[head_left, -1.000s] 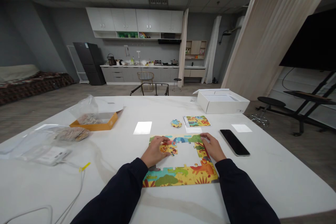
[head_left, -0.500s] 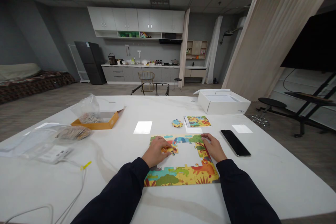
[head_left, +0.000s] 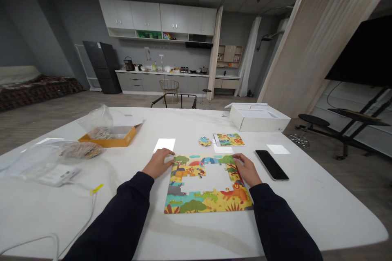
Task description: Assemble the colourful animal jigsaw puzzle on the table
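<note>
A colourful animal jigsaw puzzle (head_left: 192, 206) lies flat on the white table, its frame of joined pieces around a white gap in the middle. At its upper left corner is my left hand (head_left: 159, 163), fingers bent against the edge; whether they pinch it is unclear. My right hand (head_left: 247, 170) rests at the upper right corner, fingertips on the green tree part. Beyond the puzzle sit a small pile of loose pieces (head_left: 205, 141) and a picture card (head_left: 229, 139) with a matching animal scene.
A black phone (head_left: 272, 165) lies right of the puzzle. An open white box (head_left: 260, 118) stands at the back right. On the left are an orange box (head_left: 125, 138), plastic bags with pieces (head_left: 81, 149), a white adapter (head_left: 59, 174) and its cable.
My left hand has moved left, off the pieces inside the frame to the puzzle's upper left corner. The spotted animal part beneath it now shows. My right hand stays at its corner.
</note>
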Demonstrator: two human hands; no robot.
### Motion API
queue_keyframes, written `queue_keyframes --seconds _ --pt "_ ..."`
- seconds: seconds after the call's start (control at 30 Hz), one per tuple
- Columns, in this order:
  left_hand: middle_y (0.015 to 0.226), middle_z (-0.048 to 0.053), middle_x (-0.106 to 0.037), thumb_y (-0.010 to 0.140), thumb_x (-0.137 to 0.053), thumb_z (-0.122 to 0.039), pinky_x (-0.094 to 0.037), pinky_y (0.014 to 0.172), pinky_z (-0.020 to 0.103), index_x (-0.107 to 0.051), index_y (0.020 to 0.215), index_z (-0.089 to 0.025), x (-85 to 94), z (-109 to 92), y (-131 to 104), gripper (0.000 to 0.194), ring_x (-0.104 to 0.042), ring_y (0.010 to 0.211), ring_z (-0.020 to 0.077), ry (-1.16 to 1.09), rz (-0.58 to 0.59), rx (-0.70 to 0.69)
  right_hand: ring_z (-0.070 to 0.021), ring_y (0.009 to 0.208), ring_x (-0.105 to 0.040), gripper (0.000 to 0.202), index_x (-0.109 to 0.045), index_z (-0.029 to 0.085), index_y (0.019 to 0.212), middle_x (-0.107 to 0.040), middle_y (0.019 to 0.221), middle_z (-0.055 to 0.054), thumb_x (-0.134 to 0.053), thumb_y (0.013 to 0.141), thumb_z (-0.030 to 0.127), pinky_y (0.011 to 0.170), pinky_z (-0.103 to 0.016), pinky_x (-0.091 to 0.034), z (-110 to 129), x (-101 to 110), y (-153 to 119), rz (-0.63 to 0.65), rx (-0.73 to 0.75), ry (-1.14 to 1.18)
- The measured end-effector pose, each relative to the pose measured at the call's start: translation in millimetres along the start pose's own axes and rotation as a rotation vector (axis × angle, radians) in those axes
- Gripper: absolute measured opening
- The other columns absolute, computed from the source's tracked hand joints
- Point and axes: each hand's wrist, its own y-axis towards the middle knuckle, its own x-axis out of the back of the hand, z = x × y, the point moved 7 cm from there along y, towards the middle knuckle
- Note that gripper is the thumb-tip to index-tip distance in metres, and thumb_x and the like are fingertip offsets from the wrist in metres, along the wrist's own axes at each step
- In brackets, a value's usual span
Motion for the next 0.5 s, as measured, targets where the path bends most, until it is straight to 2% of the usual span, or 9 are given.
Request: queue_keyframes --seconds 0.07,0.13,0.33,0.5 --pt "0.113 0.009 -0.07 0.086 -0.065 -0.042 -0.049 0.101 0.048 -0.073 0.106 -0.023 3.1 17 -1 0.029 -0.061 0.108 0.0307 0.002 0.004 0.031 -0.0303 0.11 -0.07 0.026 -0.072 0.024 0.1 -0.077 0.108 -0.009 -0.059 0.085 0.041 0.106 -0.049 -0.051 -1 0 0 -0.001 -0.008 0.0" --pt "0.114 0.009 -0.069 0.087 -0.063 -0.042 -0.048 0.103 0.047 -0.074 0.105 -0.023 3.1 23 -2 0.029 -0.06 0.109 0.0302 0.002 0.012 0.031 -0.0306 0.11 -0.07 0.026 -0.072 0.024 0.1 -0.077 0.108 -0.009 -0.059 0.085 0.041 0.107 -0.049 -0.05 -2 0 0 0.003 -0.004 0.005" --pt "0.113 0.008 -0.068 0.09 -0.059 -0.044 -0.047 0.102 0.047 -0.075 0.105 -0.025 1.4 16 -2 0.029 -0.059 0.109 0.03 0.031 0.027 0.045 -0.0296 0.111 -0.07 0.028 -0.071 0.024 0.102 -0.077 0.11 -0.008 -0.057 0.086 0.043 0.107 -0.048 -0.05 -4 -2 1 0.016 -0.003 -0.017" --pt "0.117 0.008 -0.068 0.089 -0.063 -0.045 -0.047 0.101 0.048 -0.075 0.105 -0.026 1.0 14 -4 0.028 -0.059 0.113 0.0321 0.056 0.017 0.061 -0.0298 0.112 -0.069 0.027 -0.07 0.024 0.101 -0.076 0.11 -0.009 -0.058 0.085 0.042 0.108 -0.049 -0.049 -5 -2 0 0.013 -0.011 -0.014"
